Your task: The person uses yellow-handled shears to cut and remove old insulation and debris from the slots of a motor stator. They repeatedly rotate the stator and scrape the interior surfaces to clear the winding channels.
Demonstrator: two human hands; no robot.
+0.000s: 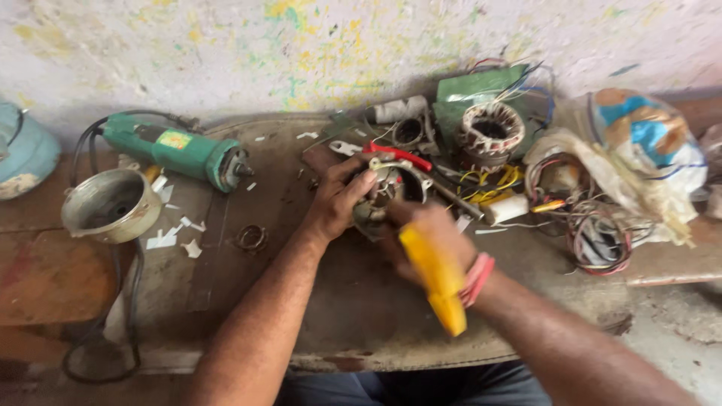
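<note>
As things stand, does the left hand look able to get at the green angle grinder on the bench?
Probably yes. The left hand rests on the motor part, and the bench between it and the green angle grinder holds only small scraps.

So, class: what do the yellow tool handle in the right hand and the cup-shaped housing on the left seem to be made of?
Yellow tool handle: probably plastic, with a smooth, uniform bright colour, though blurred. Cup-shaped housing: likely cast metal, dull grey with a worn, stained sheen.

Both forearms are bare, with no sleeves in view. On the right wrist there is a pink-red band of several thin rings, just behind the right hand. The left hand has no ring or band. Dark blue trousers show below the arms.
</note>
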